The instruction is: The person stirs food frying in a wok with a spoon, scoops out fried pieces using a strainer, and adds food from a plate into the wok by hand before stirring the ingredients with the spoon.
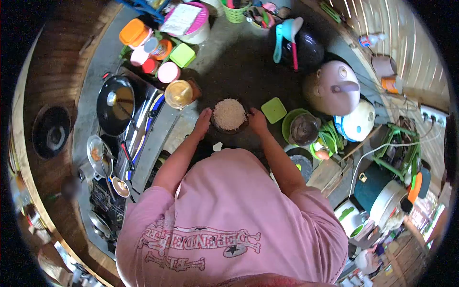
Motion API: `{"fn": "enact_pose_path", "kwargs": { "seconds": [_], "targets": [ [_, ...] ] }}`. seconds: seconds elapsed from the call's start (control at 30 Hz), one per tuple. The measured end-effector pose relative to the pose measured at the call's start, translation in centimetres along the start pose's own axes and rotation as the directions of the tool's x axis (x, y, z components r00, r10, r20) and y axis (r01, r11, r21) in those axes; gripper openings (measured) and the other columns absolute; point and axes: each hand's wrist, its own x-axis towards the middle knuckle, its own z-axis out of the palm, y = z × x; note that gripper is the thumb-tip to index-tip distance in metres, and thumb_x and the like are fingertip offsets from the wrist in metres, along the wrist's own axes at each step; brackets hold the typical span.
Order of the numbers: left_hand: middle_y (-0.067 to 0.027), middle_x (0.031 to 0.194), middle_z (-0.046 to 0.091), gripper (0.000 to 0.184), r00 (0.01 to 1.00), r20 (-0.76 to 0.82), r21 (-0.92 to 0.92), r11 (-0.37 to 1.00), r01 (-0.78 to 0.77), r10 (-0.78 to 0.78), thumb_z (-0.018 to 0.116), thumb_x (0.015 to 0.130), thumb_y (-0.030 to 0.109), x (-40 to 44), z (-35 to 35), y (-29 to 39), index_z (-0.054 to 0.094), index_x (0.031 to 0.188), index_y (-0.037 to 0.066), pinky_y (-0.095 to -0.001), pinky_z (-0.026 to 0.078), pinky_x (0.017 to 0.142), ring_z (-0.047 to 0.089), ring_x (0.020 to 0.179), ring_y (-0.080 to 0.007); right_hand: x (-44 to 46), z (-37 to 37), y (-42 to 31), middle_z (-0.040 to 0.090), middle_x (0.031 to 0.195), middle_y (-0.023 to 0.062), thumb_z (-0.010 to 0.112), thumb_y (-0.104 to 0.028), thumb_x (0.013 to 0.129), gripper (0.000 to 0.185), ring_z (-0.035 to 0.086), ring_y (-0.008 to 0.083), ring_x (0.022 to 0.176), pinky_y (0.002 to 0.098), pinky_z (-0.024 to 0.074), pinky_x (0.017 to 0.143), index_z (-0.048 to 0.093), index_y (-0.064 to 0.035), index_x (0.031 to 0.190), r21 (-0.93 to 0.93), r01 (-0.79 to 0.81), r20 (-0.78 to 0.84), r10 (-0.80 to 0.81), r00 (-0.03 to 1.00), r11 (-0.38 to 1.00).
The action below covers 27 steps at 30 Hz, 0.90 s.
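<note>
A round dark dish (230, 132) heaped with white, rice-like food (229, 114) is in front of me in the head view. My left hand (202, 122) grips its left edge and my right hand (258, 120) grips its right edge, with fingers partly hidden behind the rim. Just right of my right hand lies a square light-green lid (274, 110). Further right, a dark grey stone-like bowl (304, 129) rests on something green. To the upper left of my left hand stands a jar with a yellowish top (179, 93).
A wok (115, 105) sits on the stove to the left, with a strainer (100, 154) nearer me. Several colourful containers (168, 72) crowd the upper left. On the right are a pinkish rounded appliance (330, 88), an egg (322, 154) and a hanging white cable (377, 150).
</note>
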Motion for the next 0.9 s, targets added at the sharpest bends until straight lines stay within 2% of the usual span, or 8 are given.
{"fn": "enact_pose_path", "kwargs": {
  "seconds": [0.13,0.2,0.27,0.33,0.47,0.53,0.6,0.9],
  "targets": [
    [-0.0078,0.151,0.041,0.059,0.992,-0.116,-0.211,0.977,0.031,-0.057,0.044,0.104,0.048,-4.8,-1.0,5.0,0.038,0.15,0.012,-0.0429,0.038,0.109,0.039,0.14,-0.0227,0.5,-1.4,-3.9,0.07,0.107,0.0209,0.067,-0.016,0.089,0.041,0.069,0.0326,0.095,0.0396,0.053,0.084,0.061,0.003,0.124,0.129,0.036,-0.034,-0.032,0.999,0.991],
    [-0.0055,0.154,0.036,0.062,0.984,0.031,-0.501,0.854,-0.136,0.175,0.043,0.104,0.049,-6.5,-2.3,5.6,0.029,0.155,0.016,-0.0456,0.037,0.11,0.035,0.143,-0.0211,0.5,-2.2,-7.0,0.071,0.102,0.019,0.067,-0.016,0.089,0.039,0.069,0.0301,0.091,0.0383,0.0529,0.081,0.062,0.0025,0.123,0.167,0.052,0.001,-0.053,0.999,0.985],
    [-0.0049,0.151,0.04,0.061,0.971,-0.011,-0.549,0.81,-0.206,0.239,0.041,0.104,0.049,-9.2,-3.2,8.5,0.029,0.154,0.016,-0.0443,0.039,0.108,0.037,0.141,-0.0206,0.4,-3.2,-10.5,0.071,0.098,0.017,0.068,-0.016,0.089,0.038,0.069,0.0276,0.086,0.0369,0.0529,0.079,0.062,0.0019,0.123,0.199,0.073,0.041,-0.083,0.996,0.977],
    [-0.0044,0.148,0.043,0.06,0.95,-0.065,-0.594,0.754,-0.282,0.304,0.04,0.105,0.049,-11.3,-4.7,9.6,0.03,0.153,0.015,-0.043,0.041,0.107,0.04,0.138,-0.0201,0.1,-4.1,-14.2,0.067,0.12,0.0228,0.067,-0.019,0.088,0.04,0.064,0.038,0.112,0.0431,0.0497,0.097,0.064,0.0011,0.123,0.108,0.156,0.1,-0.167,0.981,0.982],
    [-0.0077,0.135,0.054,0.043,0.907,-0.356,-0.599,0.69,-0.406,0.225,0.039,0.109,0.03,-15.4,-8.3,10.0,0.038,0.145,0.008,-0.0326,0.038,0.107,0.051,0.123,-0.017,-2.3,-5.0,-23.9,0.068,0.114,0.0238,0.066,-0.019,0.088,0.036,0.066,0.0377,0.106,0.0442,0.0507,0.092,0.066,-0.0012,0.119,0.093,0.284,0.189,-0.297,0.936,0.954],
    [-0.0082,0.134,0.054,0.043,0.841,-0.476,-0.539,0.671,-0.509,0.256,0.04,0.108,0.03,-17.8,-10.5,9.6,0.039,0.143,0.005,-0.0326,0.038,0.107,0.051,0.122,-0.017,-3.9,-5.4,-28.7,0.068,0.106,0.0246,0.068,-0.02,0.087,0.033,0.067,0.0381,0.099,0.0447,0.0511,0.089,0.066,-0.0029,0.116,0.154,0.163,0.467,-0.218,0.857,0.974],
    [-0.0092,0.13,0.056,0.041,0.807,-0.518,-0.534,0.631,-0.564,0.283,0.04,0.108,0.029,-19.9,-12.9,8.7,0.043,0.14,0.002,-0.0322,0.039,0.106,0.051,0.121,-0.0175,-4.6,-2.5,-29.3,0.066,0.104,0.0208,0.067,-0.019,0.087,0.034,0.063,0.0393,0.098,0.0457,0.0513,0.088,0.065,0.0002,0.115,-0.13,0.65,0.189,-0.625,0.757,0.748],
    [-0.0086,0.126,0.058,0.036,0.756,-0.595,-0.567,0.523,-0.636,0.273,0.037,0.109,0.028,-29.2,-22.2,6.4,0.047,0.134,0.005,-0.0343,0.042,0.104,0.054,0.118,-0.0177,-16.1,6.2,-46.2,0.057,0.123,0.0128,0.072,-0.018,0.083,0.041,0.053,0.0333,0.117,0.0427,0.0475,0.099,0.065,-0.008,0.122,-0.083,0.957,0.385,-0.877,0.288,0.278]
  ]
}}
